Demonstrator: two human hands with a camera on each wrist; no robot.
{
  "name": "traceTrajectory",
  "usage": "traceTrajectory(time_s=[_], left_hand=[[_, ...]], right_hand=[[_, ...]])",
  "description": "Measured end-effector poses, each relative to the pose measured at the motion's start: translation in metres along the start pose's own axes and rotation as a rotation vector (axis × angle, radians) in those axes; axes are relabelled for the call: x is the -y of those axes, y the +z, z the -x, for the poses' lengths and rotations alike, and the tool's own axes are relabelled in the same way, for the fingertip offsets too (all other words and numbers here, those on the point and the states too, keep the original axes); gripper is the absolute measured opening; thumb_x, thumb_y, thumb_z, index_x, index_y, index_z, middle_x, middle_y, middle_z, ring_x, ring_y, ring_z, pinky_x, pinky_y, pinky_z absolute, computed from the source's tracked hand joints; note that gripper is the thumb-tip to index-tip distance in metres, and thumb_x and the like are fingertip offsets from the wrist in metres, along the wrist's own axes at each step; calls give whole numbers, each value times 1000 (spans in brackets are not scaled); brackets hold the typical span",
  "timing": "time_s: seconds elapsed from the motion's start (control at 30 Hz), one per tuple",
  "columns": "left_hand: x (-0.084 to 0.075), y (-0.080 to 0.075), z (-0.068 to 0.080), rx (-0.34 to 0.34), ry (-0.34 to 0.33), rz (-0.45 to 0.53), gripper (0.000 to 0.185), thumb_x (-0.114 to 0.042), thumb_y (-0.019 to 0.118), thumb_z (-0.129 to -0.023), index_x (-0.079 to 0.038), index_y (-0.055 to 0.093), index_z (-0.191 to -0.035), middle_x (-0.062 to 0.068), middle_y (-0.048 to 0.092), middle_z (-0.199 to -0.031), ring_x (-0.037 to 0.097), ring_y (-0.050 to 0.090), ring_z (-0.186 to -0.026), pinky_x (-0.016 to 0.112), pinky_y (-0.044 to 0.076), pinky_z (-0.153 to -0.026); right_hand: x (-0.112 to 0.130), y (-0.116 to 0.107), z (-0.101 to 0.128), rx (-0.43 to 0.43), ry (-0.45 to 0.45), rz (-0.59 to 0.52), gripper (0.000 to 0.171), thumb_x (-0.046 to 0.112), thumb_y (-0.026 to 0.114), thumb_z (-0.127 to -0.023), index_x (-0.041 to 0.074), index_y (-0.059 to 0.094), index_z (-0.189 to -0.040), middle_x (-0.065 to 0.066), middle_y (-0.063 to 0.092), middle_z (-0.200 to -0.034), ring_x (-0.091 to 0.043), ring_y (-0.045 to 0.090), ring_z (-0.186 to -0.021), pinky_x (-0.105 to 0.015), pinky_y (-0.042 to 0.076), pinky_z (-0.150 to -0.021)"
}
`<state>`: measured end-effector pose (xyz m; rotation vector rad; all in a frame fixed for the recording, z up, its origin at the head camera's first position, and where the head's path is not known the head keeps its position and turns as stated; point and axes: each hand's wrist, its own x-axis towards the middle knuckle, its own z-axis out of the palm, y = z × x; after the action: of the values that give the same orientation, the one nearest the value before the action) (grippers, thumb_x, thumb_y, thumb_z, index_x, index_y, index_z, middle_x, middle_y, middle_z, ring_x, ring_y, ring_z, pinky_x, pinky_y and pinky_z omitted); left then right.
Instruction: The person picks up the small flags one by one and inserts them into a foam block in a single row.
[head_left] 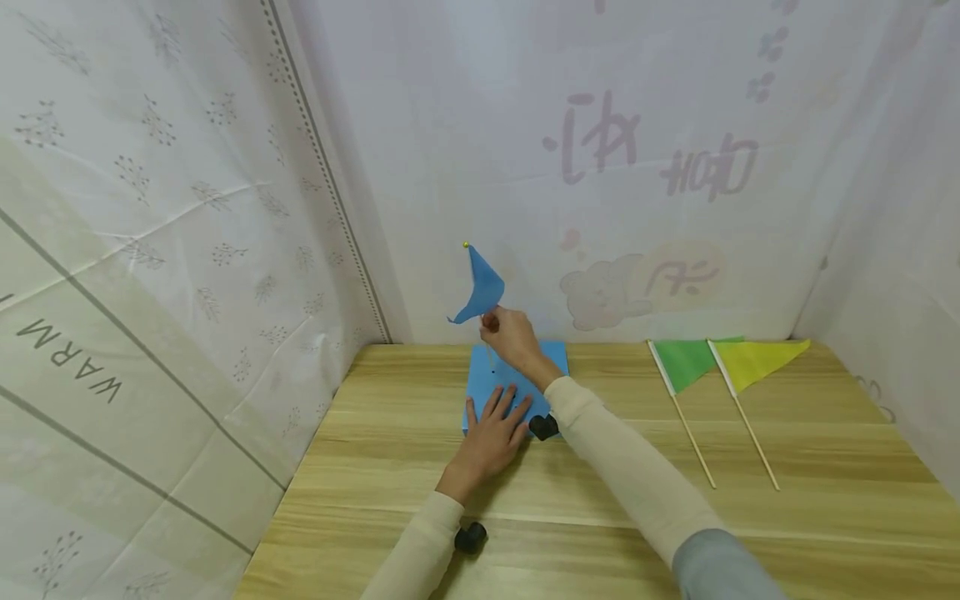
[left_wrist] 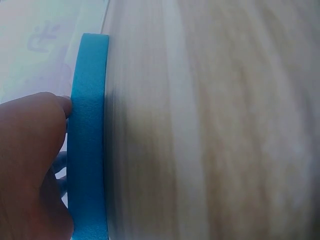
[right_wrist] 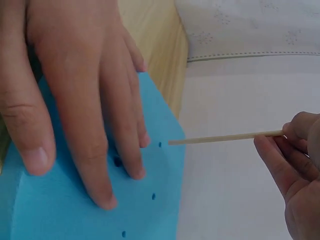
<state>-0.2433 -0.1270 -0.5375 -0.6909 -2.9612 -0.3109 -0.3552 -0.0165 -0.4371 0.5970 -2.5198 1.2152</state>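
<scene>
My right hand [head_left: 512, 335] pinches the thin wooden stick [right_wrist: 225, 137] of a blue pennant flag [head_left: 486, 283] just below its cloth. A small yellow bead tops the stick. In the right wrist view the stick's lower tip is right by a small hole in a blue foam block [right_wrist: 150, 220]. My left hand [head_left: 489, 442] lies on the block with spread, straight fingers [right_wrist: 82, 130], pressing its top near the front edge. The left wrist view shows the block's side wall [left_wrist: 89, 135] standing on the table. Several small dark holes dot the block's top; others are hidden under the left hand.
To the right on the wooden table [head_left: 600, 517] lie a green pennant flag [head_left: 682, 362] and a yellow pennant flag [head_left: 753, 362], sticks toward the front. A printed curtain [head_left: 480, 125] hangs behind the table and along both sides. Black wrist cameras [head_left: 470, 537] sit at both cuffs.
</scene>
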Motion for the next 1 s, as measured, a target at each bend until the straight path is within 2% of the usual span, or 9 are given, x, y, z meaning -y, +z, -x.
traceTrajectory(time_s=[0.23,0.4,0.53,0.7,1.0], left_hand=[[0,2,-1,3,4,-6,52,-41,40,-117,-25,42,-166,10,31,-176,34,26,-164,83,18,-121],[0,1,0,2,4,-29,52,-42,40,-117,-24,44,-165,9,32,-175,34,28,-164,82,20,-121],[0,-2,0,17,-5,-53,53,-44,39,-116,-26,43,-166,7,31,-176,32,26,-165,76,21,-126],[0,-1,1,3,12,-64,53,-43,41,-116,-24,44,-165,11,32,-175,33,28,-164,66,25,-129],[-1,-2,1,0,13,-75,53,-44,40,-116,-25,43,-166,10,33,-175,34,28,-164,65,28,-129]], right_hand=[[-8,7,4,19,-7,12,9,10,71,-103,1,72,-104,-18,77,-103,-31,75,-98,-43,63,-87],[-12,11,8,51,15,19,11,11,71,-104,0,74,-105,-17,77,-101,-29,75,-93,-40,63,-82],[-12,14,9,72,23,15,13,13,70,-105,0,74,-107,-17,78,-103,-29,76,-94,-39,63,-82],[-11,15,10,74,20,33,15,15,70,-105,2,74,-111,-15,78,-106,-27,76,-99,-39,63,-86],[-10,14,11,67,41,28,15,14,70,-105,1,73,-112,-16,76,-107,-28,74,-101,-40,63,-87]])
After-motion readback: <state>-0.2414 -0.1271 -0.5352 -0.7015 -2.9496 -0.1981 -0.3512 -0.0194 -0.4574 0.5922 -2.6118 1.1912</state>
